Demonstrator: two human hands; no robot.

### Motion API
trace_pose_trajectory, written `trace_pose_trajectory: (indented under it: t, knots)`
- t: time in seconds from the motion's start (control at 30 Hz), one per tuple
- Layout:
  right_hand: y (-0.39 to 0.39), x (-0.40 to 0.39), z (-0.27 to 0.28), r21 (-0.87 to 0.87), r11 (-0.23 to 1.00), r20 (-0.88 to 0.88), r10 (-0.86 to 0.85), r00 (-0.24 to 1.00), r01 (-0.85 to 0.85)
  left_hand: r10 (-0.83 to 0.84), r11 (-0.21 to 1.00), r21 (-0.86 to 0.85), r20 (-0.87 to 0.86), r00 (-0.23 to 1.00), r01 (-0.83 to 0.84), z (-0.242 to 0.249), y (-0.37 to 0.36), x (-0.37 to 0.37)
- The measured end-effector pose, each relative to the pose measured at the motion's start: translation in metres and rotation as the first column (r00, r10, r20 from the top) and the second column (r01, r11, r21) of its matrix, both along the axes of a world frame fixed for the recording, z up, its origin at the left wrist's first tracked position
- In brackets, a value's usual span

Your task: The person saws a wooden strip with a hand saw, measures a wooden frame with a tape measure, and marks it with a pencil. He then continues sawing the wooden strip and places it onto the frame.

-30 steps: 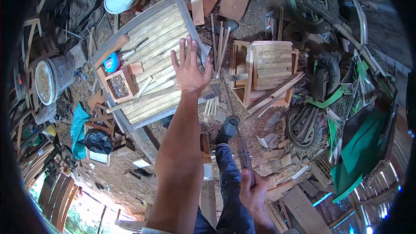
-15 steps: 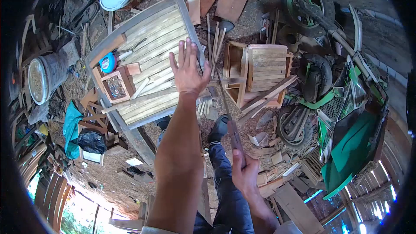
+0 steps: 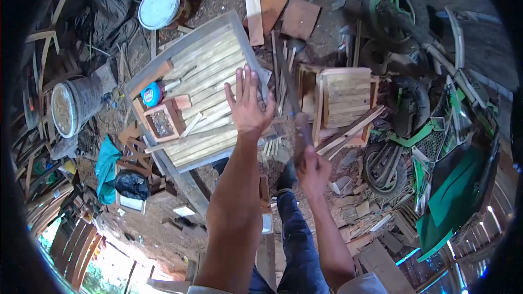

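My left hand (image 3: 250, 106) lies flat with its fingers spread on the slatted wooden tabletop (image 3: 210, 68), near its right edge. Below the palm, a long wood strip (image 3: 212, 135) crosses the table and seems to stick out past the edge. My right hand (image 3: 314, 171) is closed round the handle of a handsaw (image 3: 301, 128), held just right of the table. Its long thin blade points away from me and is blurred, seen nearly edge-on. A small wooden box (image 3: 161, 121) of metal bits and a blue tape measure (image 3: 152, 94) sit at the table's left side.
Right of the saw stands a slatted wooden cabinet (image 3: 348, 95) with loose sticks leaning on it. Farther right lies a partly dismantled green motorcycle (image 3: 436, 125). Buckets (image 3: 159, 8) stand behind the table, and wood scraps (image 3: 365, 207) litter the ground.
My right hand has brought the saw forward and up, away from my body. My left hand stays in place on the table. The whole view has shifted slightly.
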State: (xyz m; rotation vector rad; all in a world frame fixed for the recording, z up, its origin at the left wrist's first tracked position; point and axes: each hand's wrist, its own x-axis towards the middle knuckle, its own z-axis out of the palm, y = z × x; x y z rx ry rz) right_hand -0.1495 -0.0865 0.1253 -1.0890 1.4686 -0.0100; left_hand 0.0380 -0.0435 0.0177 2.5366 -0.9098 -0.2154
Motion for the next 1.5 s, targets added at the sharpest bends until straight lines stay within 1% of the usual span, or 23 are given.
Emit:
trace_pose_trajectory:
  t: [0.03,0.13,0.23,0.33,0.37,0.43,0.53,0.63,0.73,0.77,0.87,0.9,0.93,1.0,1.1,1.17,1.27,1.3,1.37,1.47,1.5]
  knots:
    - [0.002,-0.005,0.018,0.061,0.996,0.054,-0.070,0.996,0.067,-0.004,1.000,0.002,0.011,1.000,0.004,0.000,-0.002,0.001]
    - [0.011,-0.023,0.062,0.026,0.995,-0.014,-0.096,0.995,0.096,-0.006,1.000,0.006,0.040,0.999,0.006,-0.003,-0.002,-0.001]
    - [0.023,-0.059,0.081,0.014,1.000,-0.032,0.018,0.999,-0.017,0.008,1.000,-0.009,0.038,0.999,-0.008,-0.003,-0.003,-0.002]
    - [0.026,-0.071,0.098,-0.027,0.992,-0.020,0.122,0.992,-0.122,0.006,1.000,-0.008,0.041,0.999,-0.006,-0.003,-0.003,-0.002]
    - [0.028,-0.075,0.102,-0.015,0.990,-0.033,0.139,0.990,-0.139,0.007,1.000,-0.011,0.043,0.999,-0.006,-0.003,-0.003,-0.002]
    - [0.032,-0.081,0.107,0.007,0.985,-0.059,0.173,0.983,-0.173,0.004,1.000,-0.017,0.058,0.998,-0.003,-0.003,-0.003,-0.003]
    - [0.039,-0.078,0.110,0.004,0.989,-0.029,0.148,0.989,-0.148,0.004,0.999,-0.034,0.073,0.997,-0.002,-0.005,-0.003,-0.002]
    - [0.025,-0.042,0.094,-0.036,0.965,-0.125,0.255,0.959,-0.261,0.009,0.998,-0.055,0.083,0.997,-0.004,-0.006,-0.004,-0.003]
    - [0.015,-0.019,0.083,0.001,0.959,-0.080,0.284,0.956,-0.285,0.007,0.999,-0.051,0.085,0.996,-0.003,-0.006,-0.003,-0.004]
    - [0.015,-0.024,0.099,0.032,0.968,-0.046,0.250,0.967,-0.249,0.004,0.999,-0.052,0.090,0.996,0.000,-0.007,-0.004,-0.003]
    - [0.044,-0.068,0.128,0.039,0.993,-0.043,0.117,0.992,-0.115,0.013,0.999,-0.039,0.082,0.997,-0.010,-0.006,-0.003,-0.002]
    - [0.044,-0.068,0.127,0.026,0.987,-0.072,0.163,0.984,-0.161,0.015,0.999,-0.036,0.075,0.997,-0.012,-0.006,-0.003,-0.003]
    - [0.040,-0.061,0.115,-0.014,0.971,-0.098,0.238,0.966,-0.241,0.015,0.999,-0.042,0.077,0.997,-0.012,-0.005,-0.002,-0.004]
    - [0.010,-0.009,0.080,-0.096,0.916,-0.164,0.371,0.914,-0.389,0.008,0.998,-0.065,0.081,0.997,-0.003,-0.007,-0.003,-0.003]
    - [-0.005,0.015,0.060,-0.058,0.930,-0.134,0.353,0.926,-0.363,0.001,0.999,-0.051,0.085,0.996,0.003,-0.009,-0.003,-0.003]
    - [0.020,-0.023,0.085,0.006,0.967,-0.117,0.252,0.961,-0.253,0.006,0.999,-0.049,0.069,0.998,-0.003,-0.007,-0.002,-0.002]
    - [0.045,-0.049,0.094,0.086,0.987,-0.104,0.141,0.985,-0.133,0.014,1.000,-0.015,0.068,0.998,-0.013,-0.008,-0.003,-0.002]
    - [0.049,-0.055,0.094,0.113,0.988,-0.112,0.114,0.987,-0.101,0.012,0.999,-0.031,0.069,0.998,-0.009,-0.007,-0.003,-0.002]
    - [0.017,-0.010,0.059,-0.122,0.943,-0.106,0.298,0.949,-0.310,0.009,0.999,-0.049,0.059,0.998,-0.006,-0.008,-0.003,-0.002]
    - [-0.008,0.016,0.050,-0.030,0.920,-0.155,0.383,0.911,-0.392,0.009,0.999,-0.045,0.060,0.998,-0.006,-0.007,-0.004,0.001]
    - [0.001,-0.002,0.067,0.002,0.939,-0.160,0.339,0.927,-0.343,0.010,0.999,-0.033,0.058,0.998,-0.008,-0.006,-0.004,0.001]
